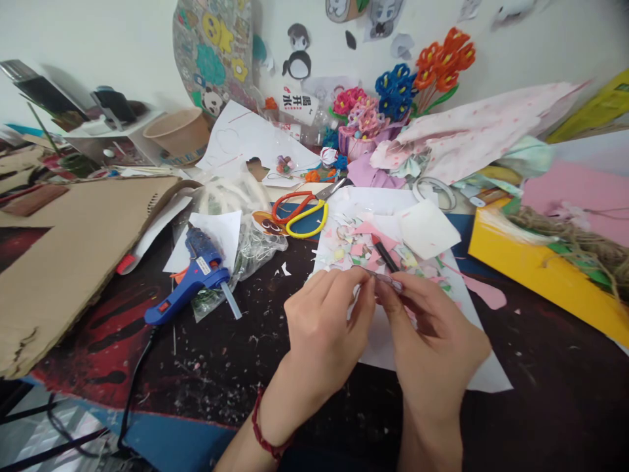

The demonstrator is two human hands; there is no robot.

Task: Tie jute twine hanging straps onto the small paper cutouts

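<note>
My left hand (327, 314) is closed, its thumb and forefinger pinching one end of a small, thin greyish-pink piece (388, 282). At the other end, my right hand (430, 331) pinches the same piece; fingers hide much of it, and I cannot tell its material. Both hands are over a white paper sheet (484, 367). Just beyond the fingertips, a dark pen-like stick with a red end (386, 254) lies among cut coloured paper scraps (351, 246). Scissors (309, 213) with one red and one yellow handle lie past the left hand, and a folded white paper (428, 228) lies beyond the right.
A blue hot glue gun (194, 278) rests left of my hands, its cord running off the table edge. Brown cardboard (88, 249) covers the far left. At right stands a yellow box (535, 269) with twine. Fuzzy flowers (396, 92) and a tape roll (435, 193) are at the back.
</note>
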